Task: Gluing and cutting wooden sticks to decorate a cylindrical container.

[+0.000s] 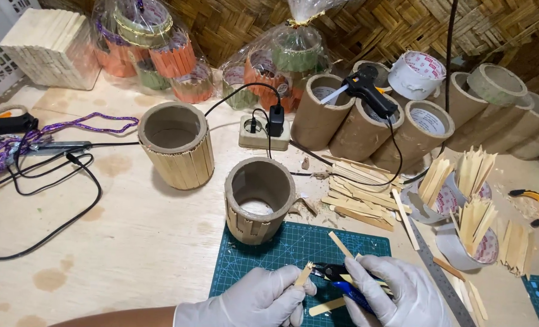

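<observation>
Bottom centre, over the gridded green cutting mat (pixel 293 251): the gloved left hand (pixel 257 303) pinches a thin pale wooden stick (pixel 303 274), its tip splintered. The gloved right hand (pixel 399 290) is wrapped around blue-handled cutters (pixel 342 281), with the black jaws just beside that tip. Above the mat stands a cardboard tube (pixel 259 200), part-clad in flat sticks.

bare tabletop (pixel 130 254) left, cardboard tube (pixel 258 200) ahead, stick cups (pixel 472 233) right

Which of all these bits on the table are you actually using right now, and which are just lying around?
In use:
left hand holding a stick
right hand with cutters
cutting mat
half-clad tube

Lying about:
glue gun
bare tubes
wrapped pots
purple cord
ruler
</observation>
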